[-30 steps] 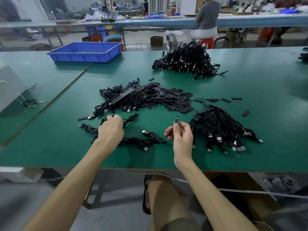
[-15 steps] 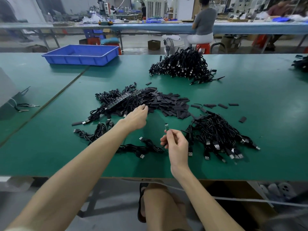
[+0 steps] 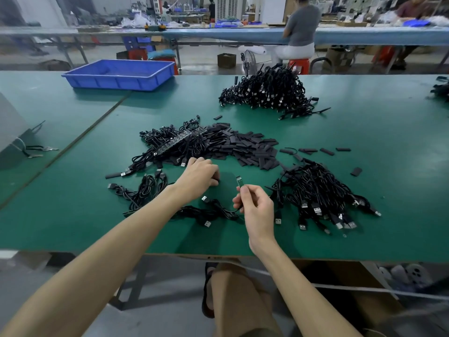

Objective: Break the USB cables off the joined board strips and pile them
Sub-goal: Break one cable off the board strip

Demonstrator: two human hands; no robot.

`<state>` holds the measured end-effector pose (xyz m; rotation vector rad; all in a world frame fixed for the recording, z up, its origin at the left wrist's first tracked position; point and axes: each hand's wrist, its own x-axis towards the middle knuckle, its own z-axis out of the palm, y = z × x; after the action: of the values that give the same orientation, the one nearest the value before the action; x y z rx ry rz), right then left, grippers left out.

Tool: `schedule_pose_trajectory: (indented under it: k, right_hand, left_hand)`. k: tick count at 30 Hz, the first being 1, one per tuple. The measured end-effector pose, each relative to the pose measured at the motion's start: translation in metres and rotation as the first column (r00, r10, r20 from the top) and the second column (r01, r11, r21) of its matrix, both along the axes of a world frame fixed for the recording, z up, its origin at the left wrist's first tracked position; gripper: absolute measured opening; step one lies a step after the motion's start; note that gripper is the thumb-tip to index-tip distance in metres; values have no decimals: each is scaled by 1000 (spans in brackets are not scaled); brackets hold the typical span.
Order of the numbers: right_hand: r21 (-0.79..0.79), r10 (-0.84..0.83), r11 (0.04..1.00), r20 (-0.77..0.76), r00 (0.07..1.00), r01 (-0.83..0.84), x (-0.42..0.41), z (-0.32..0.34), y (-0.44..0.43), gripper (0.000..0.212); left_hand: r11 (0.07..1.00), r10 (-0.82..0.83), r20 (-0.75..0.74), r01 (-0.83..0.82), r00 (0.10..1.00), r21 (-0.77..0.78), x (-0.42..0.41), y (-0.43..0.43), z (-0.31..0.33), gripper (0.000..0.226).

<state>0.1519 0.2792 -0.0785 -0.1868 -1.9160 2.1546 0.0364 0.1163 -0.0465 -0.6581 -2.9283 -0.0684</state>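
The right hand [image 3: 255, 207] pinches a cable's bare board end [image 3: 238, 181] upright, while the left hand [image 3: 198, 177], nearer the work, curls on the table [image 3: 364, 147], maybe gripping something hidden, with the board strip [image 3: 181, 141] at its eleven o'clock, slanting eight-to-two.

No text, label, brand, number or sign can be read. The board strip [image 3: 181, 142] carries pale marks that are too small to make out. Nearer than the strip and to its right, the small board [image 3: 238, 180] pinched in the right hand [image 3: 255, 205] shows only pale stripes, not letters. Far beyond the strip, the carton [image 3: 226, 60] on the floor is too blurred for any print to show.
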Motion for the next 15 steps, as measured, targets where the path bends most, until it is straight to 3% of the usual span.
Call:
schedule_pose_trajectory:
  k: [5,11,15]
  right_hand:
    - [13,-7,1000,1,1000,7,0,0,0,16]
    - [30,-15,999,6,1000,15,-1,-1,0,16]
    - [40,-6,999,6,1000,6,-1,0,0,16]
  left_hand:
    - [998,32,156,-41,987,55,7,-2,3,15]
    - [992,-89,5,88,996,85,24,-4,-4,9]
    - [987,-143,24,141,989,71,30,-6,-3,16]
